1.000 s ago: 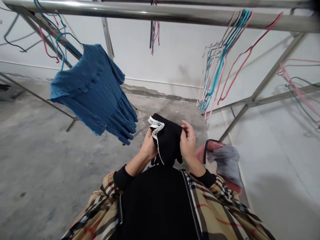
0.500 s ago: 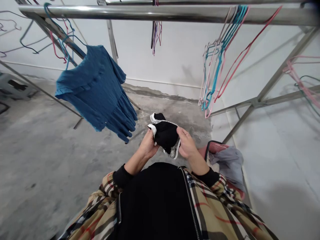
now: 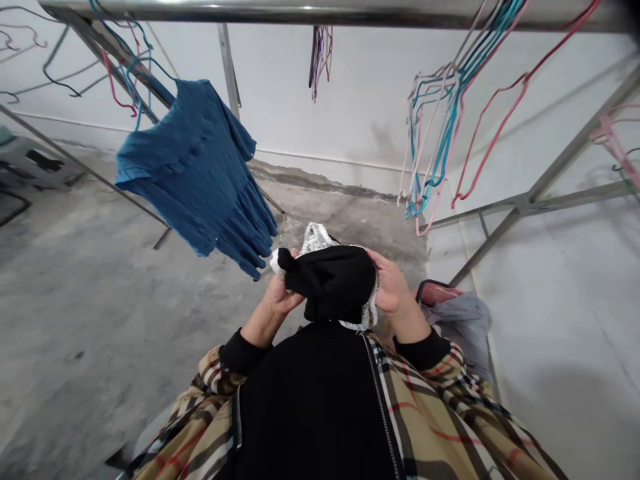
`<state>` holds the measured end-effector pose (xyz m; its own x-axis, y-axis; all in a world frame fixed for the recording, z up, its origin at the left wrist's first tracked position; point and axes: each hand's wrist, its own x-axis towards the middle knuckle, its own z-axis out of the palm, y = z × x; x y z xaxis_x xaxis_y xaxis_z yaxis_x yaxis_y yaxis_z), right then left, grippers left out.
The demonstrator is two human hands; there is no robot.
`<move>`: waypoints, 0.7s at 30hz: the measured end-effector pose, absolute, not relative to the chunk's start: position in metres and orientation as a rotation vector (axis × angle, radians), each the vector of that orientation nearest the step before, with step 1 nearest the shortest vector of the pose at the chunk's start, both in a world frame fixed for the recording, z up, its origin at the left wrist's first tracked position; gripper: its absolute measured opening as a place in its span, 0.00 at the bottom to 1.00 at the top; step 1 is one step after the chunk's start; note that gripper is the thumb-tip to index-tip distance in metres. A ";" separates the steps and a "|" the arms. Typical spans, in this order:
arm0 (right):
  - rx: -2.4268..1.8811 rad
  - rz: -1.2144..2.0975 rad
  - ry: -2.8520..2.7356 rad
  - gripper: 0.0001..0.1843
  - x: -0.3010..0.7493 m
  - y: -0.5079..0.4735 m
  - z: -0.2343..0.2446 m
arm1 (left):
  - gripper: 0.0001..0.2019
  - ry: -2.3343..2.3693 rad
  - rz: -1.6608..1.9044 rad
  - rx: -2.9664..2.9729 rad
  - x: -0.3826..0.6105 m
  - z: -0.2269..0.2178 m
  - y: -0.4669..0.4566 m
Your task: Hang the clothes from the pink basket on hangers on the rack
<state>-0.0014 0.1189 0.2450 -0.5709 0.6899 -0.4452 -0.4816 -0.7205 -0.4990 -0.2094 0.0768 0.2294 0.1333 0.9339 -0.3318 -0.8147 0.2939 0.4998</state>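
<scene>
A small black garment with white lace trim (image 3: pixel 335 277) is spread between my two hands, just in front of my body. My left hand (image 3: pixel 283 293) is closed on its left end, where a bunched black corner with white edging sticks up past the thumb. On the opposite side my right hand (image 3: pixel 393 283) grips the lace-edged border, thumb on top. Some fingers of both hands are hidden under the cloth. Which kind of garment it is I cannot tell.
A blue dress (image 3: pixel 197 170) hangs at the left. Overhead runs a metal rail (image 3: pixel 300 12), with pink and turquoise hangers (image 3: pixel 443 133) at the right. Low on the right, grey cloth (image 3: pixel 460 327) lies in a reddish basket (image 3: pixel 435 293). A grey stool (image 3: pixel 37 163) stands far left.
My hands have moved apart and the black garment is stretched wider between them, with more white lace showing at its far edge. The view has shifted slightly.
</scene>
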 end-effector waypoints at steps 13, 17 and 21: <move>-0.975 2.171 -0.553 0.09 0.030 0.135 0.270 | 0.14 0.793 1.296 0.371 -0.253 0.217 0.069; -0.935 2.065 -0.560 0.10 0.035 0.141 0.283 | 0.20 0.863 1.270 0.498 -0.275 0.210 0.069; -0.817 2.001 -0.591 0.10 0.027 0.144 0.298 | 0.23 1.091 1.213 0.750 -0.286 0.193 0.073</move>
<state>0.0269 0.1438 0.2983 -0.4057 0.8558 -0.3210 -0.5440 -0.5083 -0.6677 -0.2860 0.0734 0.1929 -0.0090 0.9689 -0.2473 -0.3482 0.2287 0.9091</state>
